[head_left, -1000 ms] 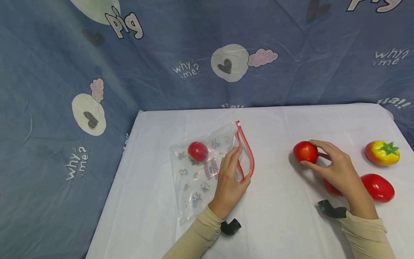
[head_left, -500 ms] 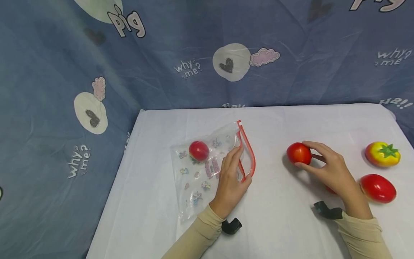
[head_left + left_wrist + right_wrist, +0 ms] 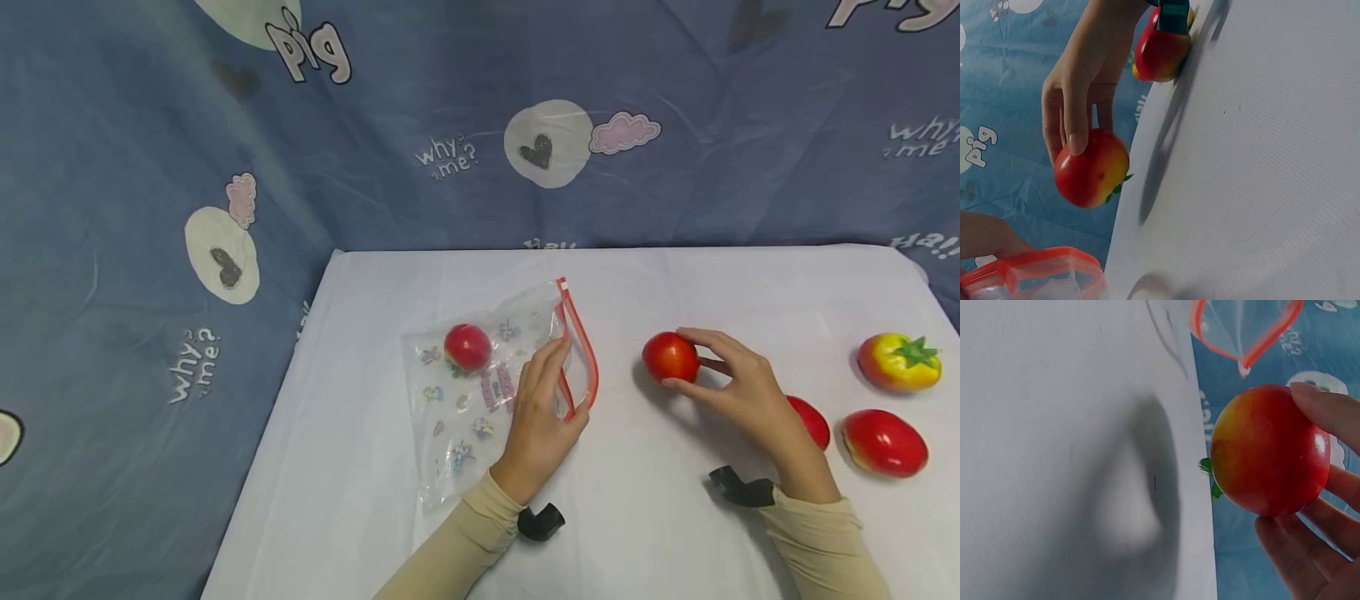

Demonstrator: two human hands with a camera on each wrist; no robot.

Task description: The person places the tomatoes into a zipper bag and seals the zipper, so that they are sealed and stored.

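My right hand (image 3: 738, 383) pinches a red toy tomato (image 3: 670, 357) between thumb and fingers, above the white table. In the right wrist view the tomato (image 3: 1271, 451) shows a yellow patch and a green calyx pointing down. My left hand (image 3: 540, 412) holds a clear zip bag (image 3: 450, 417) near its red-edged mouth, thumb and fingers spread apart along the rim. The mouth gapes towards the tomato, as the red rim (image 3: 1054, 259) shows in the left wrist view. Inside the bag lies a round red fruit (image 3: 467, 347). The left fingertips are partly hidden.
At the right of the table (image 3: 615, 517) lie a yellow-red tomato (image 3: 898, 362) with green leaves, a smooth red fruit (image 3: 885, 443), and another red fruit (image 3: 812, 421) partly behind my right wrist. A blue printed cloth (image 3: 450, 75) hangs behind the table.
My right hand has carried the tomato left towards the bag, uncovering more of the red fruit behind the wrist. The left hand and bag have stayed in place while the view shifts slightly.
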